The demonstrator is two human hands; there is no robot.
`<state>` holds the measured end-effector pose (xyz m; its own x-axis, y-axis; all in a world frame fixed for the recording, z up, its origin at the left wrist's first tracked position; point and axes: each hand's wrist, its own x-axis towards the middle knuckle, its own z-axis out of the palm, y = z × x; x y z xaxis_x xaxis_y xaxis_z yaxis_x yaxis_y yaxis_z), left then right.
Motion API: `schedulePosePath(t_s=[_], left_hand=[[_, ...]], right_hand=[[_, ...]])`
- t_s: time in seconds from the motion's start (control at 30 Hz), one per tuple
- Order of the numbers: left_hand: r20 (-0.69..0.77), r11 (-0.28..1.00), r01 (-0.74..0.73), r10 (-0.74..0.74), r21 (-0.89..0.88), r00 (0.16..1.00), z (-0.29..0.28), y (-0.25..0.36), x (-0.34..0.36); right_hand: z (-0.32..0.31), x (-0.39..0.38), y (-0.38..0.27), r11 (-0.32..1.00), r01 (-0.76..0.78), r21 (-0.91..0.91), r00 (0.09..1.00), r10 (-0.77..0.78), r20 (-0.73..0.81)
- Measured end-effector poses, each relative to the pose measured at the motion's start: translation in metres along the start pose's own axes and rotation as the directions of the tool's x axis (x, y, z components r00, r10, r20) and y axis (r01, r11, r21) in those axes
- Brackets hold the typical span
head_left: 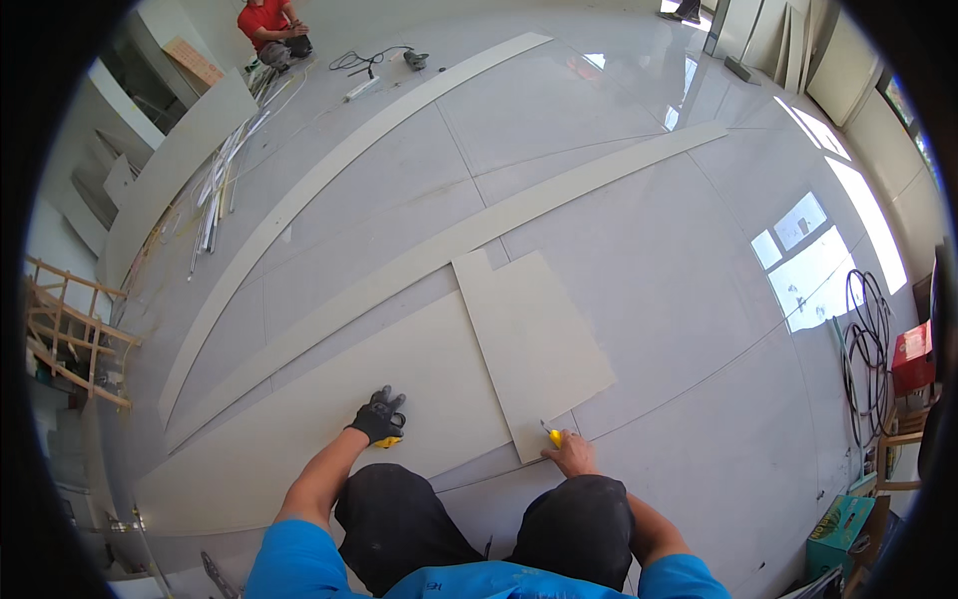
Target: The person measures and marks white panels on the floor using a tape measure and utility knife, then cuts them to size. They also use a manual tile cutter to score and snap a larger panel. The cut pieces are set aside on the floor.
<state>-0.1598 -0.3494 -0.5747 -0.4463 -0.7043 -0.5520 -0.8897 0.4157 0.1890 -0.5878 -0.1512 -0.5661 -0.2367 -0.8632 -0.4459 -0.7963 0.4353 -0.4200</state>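
Head camera, looking down: a person in a blue shirt kneels on a glossy grey tiled floor (679, 299) over pale sheet boards. The left hand (379, 417), in a dark glove, is closed on a small yellow object (391, 440), possibly a tape measure, pressed on a large pale board (329, 419) lying flat. The bare right hand (571, 454) is clamped on a yellow-handled utility knife (551, 435), whose tip sits at the near edge of a smaller rectangular board (534, 344) that overlaps the large one's right end. The hands are well apart.

The smaller board looks stiff but thin, likely brittle at its corners and smooth enough to slide on the tiles; it would best be held flat by a palm on its face, or lifted by two opposite long edges.

Beyond, two long curved strips (329, 180) arc across the floor. A person in a red top (267, 25) crouches far off at upper left, near cables (364, 62). Coiled black cable (866, 339) and a red box (913, 357) lie at right.
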Motion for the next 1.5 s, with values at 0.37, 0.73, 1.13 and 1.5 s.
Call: schedulePosePath(t_s=[0.37, 0.73, 1.13, 1.5], left_hand=[[-0.174, 0.954, 0.174, -0.22, -0.245, 0.96, 0.091, 0.012, -0.095], [-0.18, 0.934, 0.266, -0.312, -0.239, 0.933, 0.111, 0.026, -0.132], [-0.16, 0.948, 0.282, -0.305, -0.149, 0.939, 0.109, 0.035, -0.18], [-0.233, 0.94, 0.319, -0.339, -0.12, 0.911, 0.112, 0.043, -0.178]], right_hand=[[-0.033, -0.004, 0.052, 0.755, -0.131, 0.642, 0.981, 0.191, -0.023], [-0.059, -0.198, 0.313, 0.725, -0.565, 0.394, 0.696, 0.676, -0.244], [-0.092, 0.029, 0.098, 0.986, 0.009, 0.165, 0.761, 0.101, -0.64], [-0.052, 0.128, 0.043, 0.992, -0.117, 0.055, 0.902, 0.129, -0.413]])
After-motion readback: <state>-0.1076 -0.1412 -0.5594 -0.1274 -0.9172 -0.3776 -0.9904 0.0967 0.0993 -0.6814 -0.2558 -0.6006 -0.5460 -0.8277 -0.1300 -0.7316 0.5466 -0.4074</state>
